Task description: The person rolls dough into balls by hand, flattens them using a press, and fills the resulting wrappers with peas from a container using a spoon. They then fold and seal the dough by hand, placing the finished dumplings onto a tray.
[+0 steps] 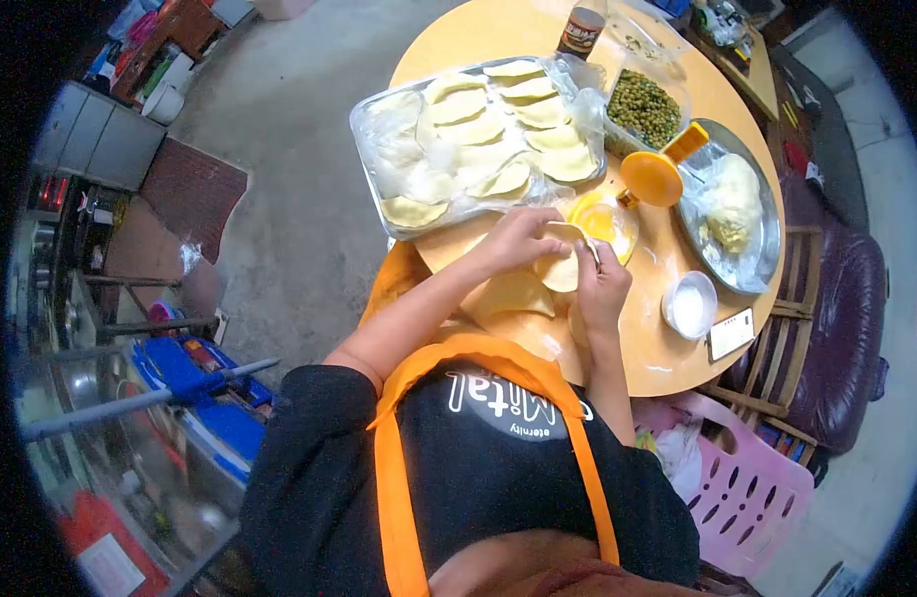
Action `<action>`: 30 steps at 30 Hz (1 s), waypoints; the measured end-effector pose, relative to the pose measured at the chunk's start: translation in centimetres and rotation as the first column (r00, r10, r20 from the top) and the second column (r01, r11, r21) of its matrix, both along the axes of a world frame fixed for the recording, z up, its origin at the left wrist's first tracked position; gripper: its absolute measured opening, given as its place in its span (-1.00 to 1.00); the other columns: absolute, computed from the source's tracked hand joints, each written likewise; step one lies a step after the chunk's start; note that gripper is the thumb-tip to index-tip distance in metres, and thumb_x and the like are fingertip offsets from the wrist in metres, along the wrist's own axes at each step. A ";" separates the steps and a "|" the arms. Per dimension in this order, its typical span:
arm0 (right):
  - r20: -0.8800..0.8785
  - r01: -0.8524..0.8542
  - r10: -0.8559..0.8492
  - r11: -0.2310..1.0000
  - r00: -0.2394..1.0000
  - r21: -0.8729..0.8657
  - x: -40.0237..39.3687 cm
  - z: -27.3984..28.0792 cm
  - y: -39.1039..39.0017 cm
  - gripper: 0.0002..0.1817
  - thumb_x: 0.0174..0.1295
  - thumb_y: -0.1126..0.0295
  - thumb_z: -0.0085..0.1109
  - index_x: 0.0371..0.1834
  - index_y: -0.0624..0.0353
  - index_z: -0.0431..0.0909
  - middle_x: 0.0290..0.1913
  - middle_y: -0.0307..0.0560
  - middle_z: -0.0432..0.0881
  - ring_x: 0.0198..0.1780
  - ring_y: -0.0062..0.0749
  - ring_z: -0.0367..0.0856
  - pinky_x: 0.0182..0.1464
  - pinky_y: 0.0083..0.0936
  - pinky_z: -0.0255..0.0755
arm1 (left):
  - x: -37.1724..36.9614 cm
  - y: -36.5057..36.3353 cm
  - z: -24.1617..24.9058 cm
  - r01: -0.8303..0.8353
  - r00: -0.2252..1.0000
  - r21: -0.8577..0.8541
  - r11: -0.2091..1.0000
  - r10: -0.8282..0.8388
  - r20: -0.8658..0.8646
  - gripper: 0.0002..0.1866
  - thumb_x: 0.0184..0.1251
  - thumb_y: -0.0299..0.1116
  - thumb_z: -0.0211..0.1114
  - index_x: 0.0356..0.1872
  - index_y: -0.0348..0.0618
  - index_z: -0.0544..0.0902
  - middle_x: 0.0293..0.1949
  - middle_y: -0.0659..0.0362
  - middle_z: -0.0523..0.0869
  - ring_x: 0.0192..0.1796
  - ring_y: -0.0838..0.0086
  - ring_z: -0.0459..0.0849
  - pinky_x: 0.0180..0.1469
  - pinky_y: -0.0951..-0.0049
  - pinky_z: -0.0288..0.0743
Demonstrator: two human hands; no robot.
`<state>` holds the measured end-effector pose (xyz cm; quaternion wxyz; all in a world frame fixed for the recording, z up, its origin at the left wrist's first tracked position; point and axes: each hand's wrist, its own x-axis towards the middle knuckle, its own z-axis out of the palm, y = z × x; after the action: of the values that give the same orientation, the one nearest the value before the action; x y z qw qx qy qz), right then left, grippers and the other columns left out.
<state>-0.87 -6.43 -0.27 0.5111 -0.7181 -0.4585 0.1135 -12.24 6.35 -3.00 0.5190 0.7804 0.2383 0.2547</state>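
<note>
Over the near edge of the round table, both my hands pinch a pale, thin round of dough (pixel 558 273). My left hand (pixel 523 239) grips its upper left edge, fingers closed. On the opposite edge my right hand (pixel 604 283) holds it between thumb and fingers. Flat dough (pixel 516 296) lies on the table just below the hands. Right behind them sits an orange-and-clear round piece (pixel 602 221), and beside it an orange press with a handle (pixel 651 179). A metal tray (pixel 365 149) lined with plastic holds several folded half-moon dumplings (pixel 470 131).
A tub of green chopped filling (pixel 643 107) and a dark bottle (pixel 582 32) stand at the back. To the right are a metal platter (pixel 760 261) with a dough lump (pixel 734 209), a white powder bowl (pixel 689 304) and a phone (pixel 731 334). A pink chair (pixel 747 488) stands below the table.
</note>
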 end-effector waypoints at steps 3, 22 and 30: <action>0.131 -0.003 0.015 0.996 0.991 -0.093 0.3 -0.4 -0.2 -0.87 0.26 0.51 0.26 -0.17 0.30 0.64 -0.37 0.13 0.68 -0.38 -0.12 0.68 -0.29 -0.36 0.50 | 0.1 0.4 -0.2 0.067 0.996 0.160 0.985 -0.056 -0.073 -0.70 0.13 -0.28 0.43 -0.16 -0.23 0.69 -0.38 -0.10 0.70 -0.31 0.10 0.69 -0.20 0.20 0.53; 0.143 0.019 -0.028 0.998 0.989 0.065 0.2 0.7 -0.3 -0.87 0.29 0.44 0.23 -0.20 0.27 0.64 -0.33 0.16 0.67 -0.29 -0.06 0.69 -0.21 -0.25 0.53 | -0.3 -0.3 2.5 0.094 0.991 -0.223 0.970 -0.113 -0.077 -0.73 0.22 -0.24 0.40 -0.21 -0.25 0.68 -0.50 -0.02 0.65 -0.49 0.33 0.60 -0.36 0.28 0.44; 0.219 0.000 -0.021 0.995 0.976 0.095 0.6 -0.7 -1.3 -0.87 0.33 0.42 0.14 -0.22 0.26 0.61 -0.33 0.15 0.66 -0.27 0.07 0.66 -0.25 -0.20 0.53 | 0.2 1.0 0.5 0.236 0.960 -0.122 0.964 -0.251 -0.125 -0.71 0.27 -0.52 0.36 0.01 -0.28 0.63 -0.09 0.17 0.74 -0.09 0.57 0.67 -0.04 0.52 0.57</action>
<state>-0.28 -7.70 -0.98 0.4914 -0.7035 -0.5133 0.0090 -12.02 7.33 -2.49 0.5689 0.7912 0.1892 0.1207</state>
